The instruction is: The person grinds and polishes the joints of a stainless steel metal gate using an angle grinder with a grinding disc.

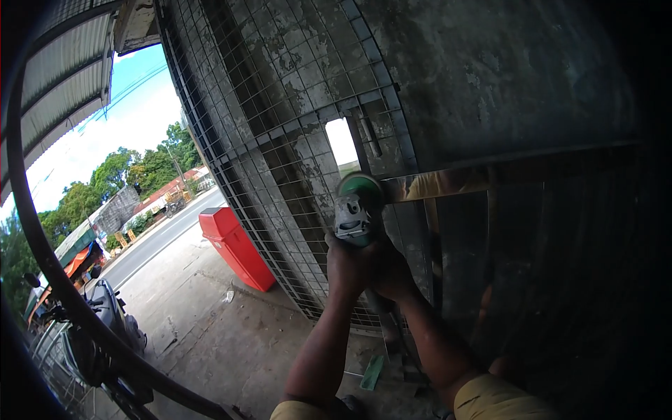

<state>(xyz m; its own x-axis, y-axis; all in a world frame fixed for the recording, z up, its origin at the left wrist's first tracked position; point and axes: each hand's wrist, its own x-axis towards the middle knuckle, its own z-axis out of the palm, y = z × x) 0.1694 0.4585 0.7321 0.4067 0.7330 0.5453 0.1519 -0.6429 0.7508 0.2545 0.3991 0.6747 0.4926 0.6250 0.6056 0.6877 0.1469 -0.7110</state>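
An angle grinder (354, 218) with a green disc (360, 185) is held out in front of me, near the middle of the view. My left hand (346, 264) is wrapped round its body from the left. On the right, my right hand (389, 267) grips the same tool; its fingers are mostly in shadow. The disc is at the left end of a shiny metal bar (448, 183), touching it or very close. Just above the disc is a bright rectangular opening (341, 143).
A wire mesh gate (280, 133) stands before a worn concrete wall (490, 84). At the left are a red bin (236, 248), a motorcycle (105, 315) and a curved dark bar (49, 259). A green piece (372, 372) lies on the floor below.
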